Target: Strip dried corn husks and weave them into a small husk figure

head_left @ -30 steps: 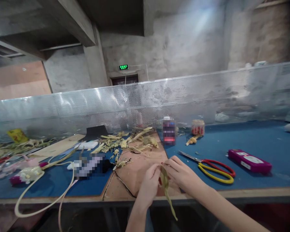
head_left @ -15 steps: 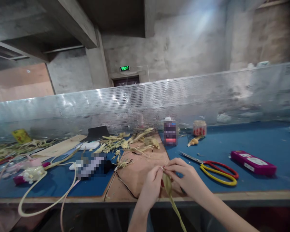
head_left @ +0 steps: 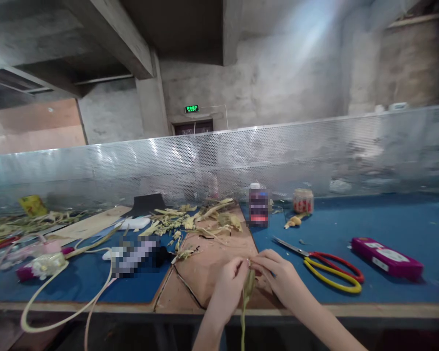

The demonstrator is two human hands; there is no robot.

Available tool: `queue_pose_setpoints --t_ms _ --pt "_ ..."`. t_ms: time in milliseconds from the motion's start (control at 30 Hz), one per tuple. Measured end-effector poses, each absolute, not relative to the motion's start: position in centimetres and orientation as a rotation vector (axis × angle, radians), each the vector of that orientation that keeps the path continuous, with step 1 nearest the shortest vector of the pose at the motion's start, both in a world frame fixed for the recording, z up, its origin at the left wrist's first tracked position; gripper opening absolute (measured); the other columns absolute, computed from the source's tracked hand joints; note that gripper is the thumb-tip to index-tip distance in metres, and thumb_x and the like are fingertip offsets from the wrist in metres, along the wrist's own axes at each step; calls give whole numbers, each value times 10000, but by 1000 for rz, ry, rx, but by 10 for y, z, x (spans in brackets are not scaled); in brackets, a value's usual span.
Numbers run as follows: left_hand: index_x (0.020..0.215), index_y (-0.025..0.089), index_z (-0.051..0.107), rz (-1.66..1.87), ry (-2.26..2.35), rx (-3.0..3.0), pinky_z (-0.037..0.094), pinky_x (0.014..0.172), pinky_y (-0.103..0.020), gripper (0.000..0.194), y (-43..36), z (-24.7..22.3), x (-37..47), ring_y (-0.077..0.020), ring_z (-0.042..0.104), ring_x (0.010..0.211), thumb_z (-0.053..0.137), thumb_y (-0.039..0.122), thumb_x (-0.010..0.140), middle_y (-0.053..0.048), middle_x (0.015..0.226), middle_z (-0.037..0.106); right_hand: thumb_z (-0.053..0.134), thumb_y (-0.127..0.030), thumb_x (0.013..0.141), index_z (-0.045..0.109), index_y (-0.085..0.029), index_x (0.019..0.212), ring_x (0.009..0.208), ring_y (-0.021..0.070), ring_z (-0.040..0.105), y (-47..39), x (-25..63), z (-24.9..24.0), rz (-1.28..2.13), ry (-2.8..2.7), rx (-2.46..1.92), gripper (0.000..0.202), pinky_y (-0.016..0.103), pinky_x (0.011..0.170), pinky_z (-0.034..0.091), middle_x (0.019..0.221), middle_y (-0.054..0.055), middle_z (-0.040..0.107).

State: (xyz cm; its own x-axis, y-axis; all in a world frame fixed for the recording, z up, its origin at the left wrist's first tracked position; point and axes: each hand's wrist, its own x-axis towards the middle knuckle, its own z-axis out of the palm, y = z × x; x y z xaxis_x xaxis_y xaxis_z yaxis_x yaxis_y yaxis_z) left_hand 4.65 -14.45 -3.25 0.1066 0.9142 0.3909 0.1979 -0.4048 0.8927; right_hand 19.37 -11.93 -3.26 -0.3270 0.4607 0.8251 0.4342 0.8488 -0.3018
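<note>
My left hand and my right hand meet at the front of the brown board, fingertips almost touching. Both are closed in a pinch at the top of a yellow-green leaf-like strip. From the fingers the strip hangs down past the table's front edge, narrowing toward its lower end. A tiny pale bit shows between the fingertips, too small to name. To the right of my right hand lie scissors with one red and one yellow handle, blades pointing away to the left.
Dried leaf scraps are heaped at the board's far end. A purple box, a small jar and a blurred bottle stand on the blue table. Looped cords overhang the left edge. Perforated metal panels close off the back.
The strip's hanging end has swung left and now drops nearly straight down. Both hands keep their pinch, a little lower in view. The whole view has shifted slightly.
</note>
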Motion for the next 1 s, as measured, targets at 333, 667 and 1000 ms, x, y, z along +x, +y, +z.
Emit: queue_pose_setpoints --t_ms 333,667,1000 --pt "858 164 653 1513 1060 1779 463 773 -277 180 -145 -32 47 -180 612 823 535 274 778 -61 875 674 493 -204 838 674 -180 825 738 141 597 -113 206 -33 149 -1976 -592 183 219 676 496 803 63 630" --pt "776 136 666 1522 1105 1630 468 698 -255 156 -144 -33 45 -176 619 740 604 270 724 -64 778 688 525 -200 824 663 -173 797 717 139 565 -126 206 -30 243 -1941 -582 143 227 662 469 771 55 616" --pt "811 140 652 1485 1095 1641 450 689 -238 192 -148 -33 44 -158 596 740 582 307 746 -59 788 675 508 -194 835 641 -171 809 733 136 550 -129 207 -29 241 -1982 -591 138 228 667 451 773 49 599"
